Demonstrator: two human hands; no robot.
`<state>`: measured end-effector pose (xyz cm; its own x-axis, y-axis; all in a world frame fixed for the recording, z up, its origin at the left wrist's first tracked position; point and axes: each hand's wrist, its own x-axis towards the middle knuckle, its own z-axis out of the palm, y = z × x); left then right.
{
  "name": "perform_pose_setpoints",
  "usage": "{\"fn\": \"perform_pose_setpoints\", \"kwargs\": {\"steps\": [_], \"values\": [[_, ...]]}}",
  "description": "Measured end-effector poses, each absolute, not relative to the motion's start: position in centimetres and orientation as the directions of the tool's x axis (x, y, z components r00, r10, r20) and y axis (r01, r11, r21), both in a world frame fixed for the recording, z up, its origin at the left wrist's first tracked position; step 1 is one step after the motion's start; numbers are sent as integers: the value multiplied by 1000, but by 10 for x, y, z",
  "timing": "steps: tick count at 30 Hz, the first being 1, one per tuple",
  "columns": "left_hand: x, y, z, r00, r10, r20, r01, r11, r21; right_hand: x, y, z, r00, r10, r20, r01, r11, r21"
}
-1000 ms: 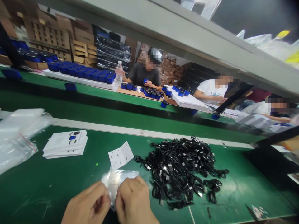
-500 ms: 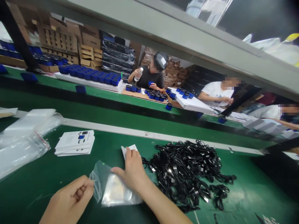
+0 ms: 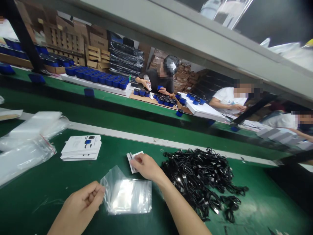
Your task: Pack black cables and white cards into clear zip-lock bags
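Observation:
My left hand (image 3: 84,202) pinches the edge of a clear plastic bag (image 3: 110,182). Beside it lies a stack of flat clear plastic bags (image 3: 132,197), partly under the pinched one. Farther forward, my right hand (image 3: 148,166) is closed on the edge of a small stack of white leaflets (image 3: 132,167), its fingertips partly hidden. To the right of that hand spreads a heap of coiled black cables (image 3: 198,176). A larger pile of printed leaflets (image 3: 81,148), showing dark and blue pictures, sits to the left.
Large clear bags (image 3: 31,140) lie at the far left of the green table (image 3: 49,199). A raised pale strip (image 3: 151,139) runs across behind. Rows of blue containers (image 3: 97,77) stand beyond it, where several people work. A grey beam (image 3: 171,36) crosses overhead.
My right hand has moved forward off the clear bags to the small leaflet stack. My left hand keeps its pinch on the bag. The view has shifted slightly.

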<state>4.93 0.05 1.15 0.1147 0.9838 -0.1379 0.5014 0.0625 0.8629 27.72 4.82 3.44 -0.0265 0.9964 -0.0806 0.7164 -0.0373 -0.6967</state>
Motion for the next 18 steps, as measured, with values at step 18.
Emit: {"fn": "perform_pose_setpoints", "kwargs": {"steps": [18], "values": [[96,23,33,-65,998,13,212,1,977,232,-33,59,-72,992,100,507,123,-853]]}}
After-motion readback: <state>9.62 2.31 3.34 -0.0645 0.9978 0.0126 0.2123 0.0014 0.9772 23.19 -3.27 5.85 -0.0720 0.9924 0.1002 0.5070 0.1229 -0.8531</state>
